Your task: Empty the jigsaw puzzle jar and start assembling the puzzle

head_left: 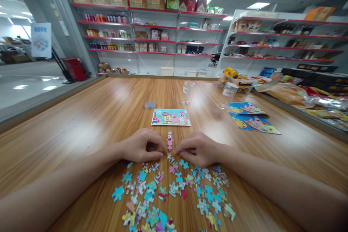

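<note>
A short strip of joined pink jigsaw pieces (169, 140) with a cartoon face lies between my two hands. My left hand (144, 145) rests on the table left of it, thumb and forefinger brought together; whatever they pinch is hidden. Across from it, my right hand (198, 148) has its fingers curled and pressed together, their contents also unclear. A small multicoloured jigsaw piece (170, 158) lies just below the strip, close to both sets of fingertips. Many loose jigsaw pieces (152, 215) spread over the wood nearer me. Beyond the strip is a cartoon picture card (171, 117).
A round silver lid (149, 105) and a clear jar (188, 92) stand past the card. To the right are another clear jar (227, 95), blue cartoon sheets (254, 122) and a bin of yellow toys (235, 76). Packaged goods (293, 94) line the right edge; stocked shelves stand behind.
</note>
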A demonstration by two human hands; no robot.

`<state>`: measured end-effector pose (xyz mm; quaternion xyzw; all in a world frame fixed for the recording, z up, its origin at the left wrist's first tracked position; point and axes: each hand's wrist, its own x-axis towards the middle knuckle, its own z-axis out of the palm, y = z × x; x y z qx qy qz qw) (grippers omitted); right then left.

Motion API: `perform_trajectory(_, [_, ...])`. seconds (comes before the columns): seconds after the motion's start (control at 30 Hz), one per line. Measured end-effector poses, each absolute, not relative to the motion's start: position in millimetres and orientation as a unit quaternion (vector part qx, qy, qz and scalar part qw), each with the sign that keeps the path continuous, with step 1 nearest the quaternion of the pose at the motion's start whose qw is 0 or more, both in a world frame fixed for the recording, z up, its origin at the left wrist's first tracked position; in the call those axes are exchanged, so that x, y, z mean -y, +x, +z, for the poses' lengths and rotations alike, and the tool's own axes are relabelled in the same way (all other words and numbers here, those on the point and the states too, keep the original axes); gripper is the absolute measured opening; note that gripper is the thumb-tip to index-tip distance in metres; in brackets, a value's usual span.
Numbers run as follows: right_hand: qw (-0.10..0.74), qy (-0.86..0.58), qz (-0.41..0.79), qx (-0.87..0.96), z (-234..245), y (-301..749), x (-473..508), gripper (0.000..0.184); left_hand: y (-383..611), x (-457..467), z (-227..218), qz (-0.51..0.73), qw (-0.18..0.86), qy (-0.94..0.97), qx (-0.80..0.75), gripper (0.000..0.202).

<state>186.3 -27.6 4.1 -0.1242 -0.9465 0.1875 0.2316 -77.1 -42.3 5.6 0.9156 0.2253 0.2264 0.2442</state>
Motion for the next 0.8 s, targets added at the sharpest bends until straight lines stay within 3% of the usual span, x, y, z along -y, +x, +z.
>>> perform_trajectory(0.43, [0.187, -0.119, 0.27, 0.937, 7.1, 185.9, 26.5, 0.029, -74.2, 42.5, 2.2, 0.218, 0.251, 0.92, -0.206, 0.018])
perform_trajectory(0.67, [0.142, -0.157, 0.374, 0.903, 12.6, 189.9, 21.0, 0.028, -84.2, 31.6, 3.6, 0.227, 0.455, 0.815, -0.279, 0.026])
perform_trajectory(0.8, [0.083, -0.188, 0.494, 0.845, 16.4, 196.5, 10.0, 0.033, -87.8, 29.2, 7.4, 0.167, 0.509, 0.795, -0.287, 0.025])
